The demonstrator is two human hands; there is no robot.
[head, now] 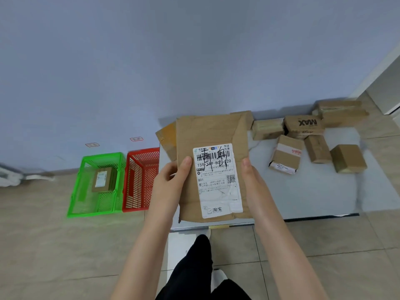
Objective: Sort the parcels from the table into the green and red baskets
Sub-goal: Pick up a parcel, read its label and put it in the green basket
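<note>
A flat brown cardboard parcel (207, 135) with a white shipping label is held up in front of me over the table's left end. My left hand (171, 180) grips its left edge, thumb on the front face. My right hand (253, 180) grips its right edge, thumb beside the label. On the floor to the left stand the green basket (75, 200), which holds one small labelled box (102, 179), and the red basket (129, 182) right beside it. Several small brown parcels (285, 154) lie on the white table (313, 198) at the right.
Two small paper tags (136, 139) are stuck on the blue wall above the baskets. The floor is beige tile. My dark trouser legs and white shoes (218, 276) show below the table's front edge. A doorway frame (389, 87) sits at far right.
</note>
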